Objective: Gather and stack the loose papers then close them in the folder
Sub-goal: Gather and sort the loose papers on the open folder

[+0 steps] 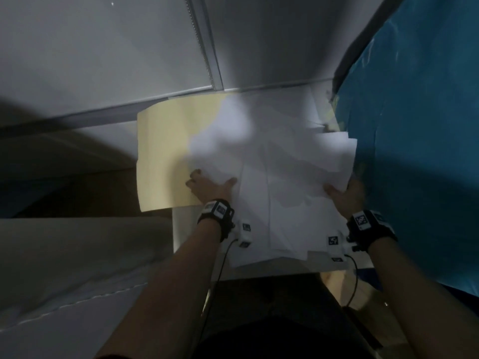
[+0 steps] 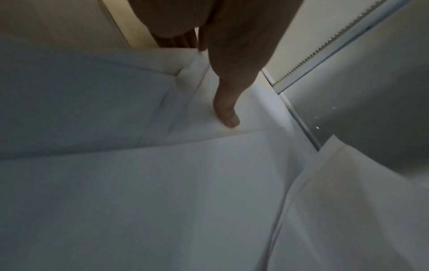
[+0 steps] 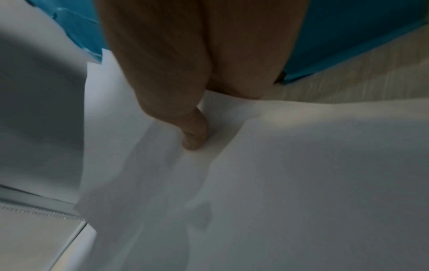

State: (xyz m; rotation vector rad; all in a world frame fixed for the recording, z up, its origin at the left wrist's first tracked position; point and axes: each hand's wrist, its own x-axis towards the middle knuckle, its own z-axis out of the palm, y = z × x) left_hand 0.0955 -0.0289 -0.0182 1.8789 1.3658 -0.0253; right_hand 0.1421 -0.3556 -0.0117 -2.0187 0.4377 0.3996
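A loose, uneven sheaf of white papers [image 1: 272, 164] is spread between my two hands, over the right half of an open manila folder [image 1: 163, 151] that lies flat. My left hand [image 1: 207, 185] grips the sheaf's left edge, its thumb [image 2: 227, 110] on top of the papers [image 2: 162, 183] and its fingers [image 2: 176, 40] tucked beneath. At the right edge my right hand [image 1: 342, 195] pinches the papers [image 3: 301, 165], thumb [image 3: 195, 132] pressed on top; its other fingers are hidden under the sheets. The sheet corners are fanned out and not aligned.
A blue plastic sheet [image 1: 414, 125] rises close on the right, touching the paper corners. Behind the folder is a grey wall panel with a metal rail [image 1: 204, 42]. The white table's [image 1: 186, 229] near edge shows below my left wrist. Wrist cables hang toward my lap.
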